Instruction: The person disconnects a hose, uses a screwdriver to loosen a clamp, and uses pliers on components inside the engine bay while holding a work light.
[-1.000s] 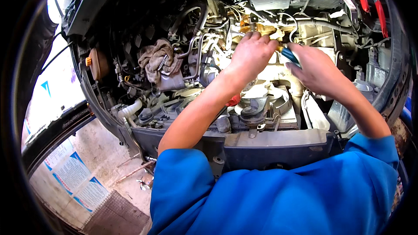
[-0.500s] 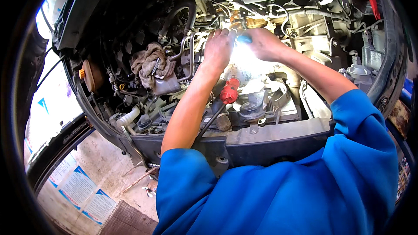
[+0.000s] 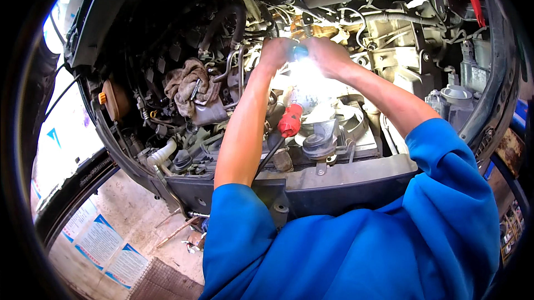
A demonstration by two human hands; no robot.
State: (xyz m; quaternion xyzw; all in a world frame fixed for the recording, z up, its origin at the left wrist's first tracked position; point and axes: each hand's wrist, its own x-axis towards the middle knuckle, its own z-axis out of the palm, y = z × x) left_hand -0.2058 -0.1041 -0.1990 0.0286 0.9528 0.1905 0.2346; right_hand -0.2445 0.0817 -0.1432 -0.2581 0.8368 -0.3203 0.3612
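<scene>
Deep in a car's engine bay, both of my hands work close together under a bright glare. My left hand (image 3: 276, 53) is closed, its fingers curled away from view; what it grips, if anything, is hidden. My right hand (image 3: 328, 55) is closed beside it, at a small teal-blue piece (image 3: 299, 51) that shows between the hands. The glare washes out that piece's shape, so its kind is unclear. Just below the hands lies a work lamp with a red handle (image 3: 291, 121), lit and with its dark cable trailing toward the front edge.
A brown rag (image 3: 192, 86) with a metal tool on it lies left of my left forearm. Hoses and wiring surround the hands. A black horn-like round part (image 3: 319, 143) sits near the front crossmember (image 3: 350, 171). Red-handled pliers or clamps (image 3: 473, 2) hang at upper right.
My left hand has turned into a tighter fist, and the two hands are closer together. The teal-blue piece has shifted slightly left, now between them. The lamp stays in place in the bay.
</scene>
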